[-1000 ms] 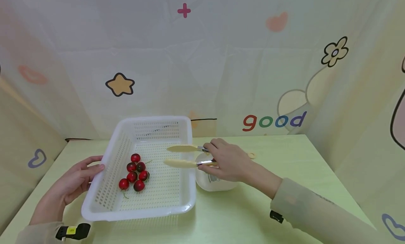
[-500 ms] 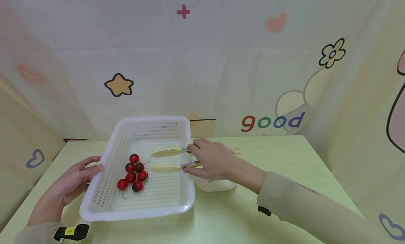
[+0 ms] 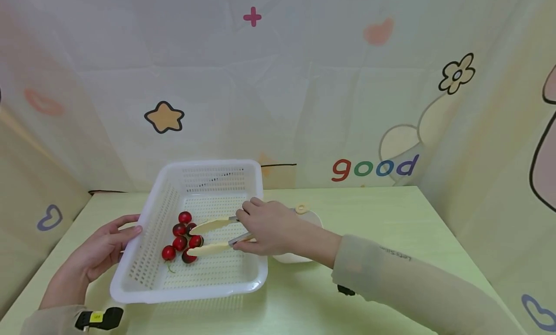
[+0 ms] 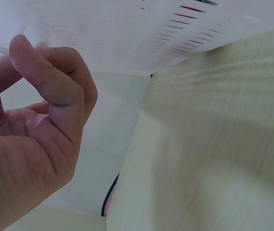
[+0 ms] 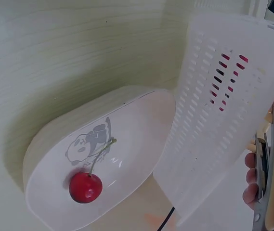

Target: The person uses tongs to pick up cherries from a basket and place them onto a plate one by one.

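Observation:
My left hand (image 3: 106,245) grips the left rim of a white perforated plastic basket (image 3: 195,295); the left wrist view shows the curled fingers against its wall. Several dark red cherries (image 3: 168,253) lie clustered in the basket's left half. Over the basket, my right hand (image 3: 273,229) holds food tongs (image 3: 209,249) with cream tips and metal arms. The tips stand spread apart, reaching over the right-hand cherries and partly hiding them. Whether they touch a cherry I cannot tell. In the right wrist view, one stemmed cherry (image 5: 85,187) lies in a white bowl (image 5: 141,120) with a panda print.
The bowl stands close against the basket's right side, partly under my right forearm. Pale green wood-grain table (image 3: 369,209) extends right of it. A printed curtain (image 3: 304,84) hangs behind and along both sides.
My right hand has moved left with the tongs, from the bowl's side to over the basket, bringing the tips to the cherries. The left hand and basket have stayed in place.

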`<state>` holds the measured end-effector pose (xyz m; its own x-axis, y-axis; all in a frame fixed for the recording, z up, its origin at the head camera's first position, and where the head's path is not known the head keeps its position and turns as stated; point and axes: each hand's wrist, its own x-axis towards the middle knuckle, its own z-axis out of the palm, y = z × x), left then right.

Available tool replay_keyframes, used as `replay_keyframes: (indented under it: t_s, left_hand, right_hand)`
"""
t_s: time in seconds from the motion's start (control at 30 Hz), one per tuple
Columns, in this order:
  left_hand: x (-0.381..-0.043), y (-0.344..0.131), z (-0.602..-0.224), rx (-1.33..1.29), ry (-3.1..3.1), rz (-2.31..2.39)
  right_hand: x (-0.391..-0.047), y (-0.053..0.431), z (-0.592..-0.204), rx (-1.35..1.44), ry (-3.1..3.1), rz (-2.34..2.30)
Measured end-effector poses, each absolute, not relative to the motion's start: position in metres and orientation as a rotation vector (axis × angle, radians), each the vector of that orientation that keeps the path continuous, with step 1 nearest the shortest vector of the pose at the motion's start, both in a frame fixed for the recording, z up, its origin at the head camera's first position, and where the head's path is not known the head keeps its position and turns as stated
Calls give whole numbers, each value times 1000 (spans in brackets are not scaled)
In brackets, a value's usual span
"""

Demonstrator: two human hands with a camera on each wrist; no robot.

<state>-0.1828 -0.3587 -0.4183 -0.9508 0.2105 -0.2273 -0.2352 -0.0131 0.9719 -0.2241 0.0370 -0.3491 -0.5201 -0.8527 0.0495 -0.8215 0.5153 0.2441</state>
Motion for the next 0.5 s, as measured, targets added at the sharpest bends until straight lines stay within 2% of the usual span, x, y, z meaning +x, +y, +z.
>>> replay_keyframes:
  t_s: [0.5]
  left_hand:
    - [-183, -358, -419, -65, 1990, 2011]
  right_hand:
    - [-217, 11, -361, 1508, -2573, -433]
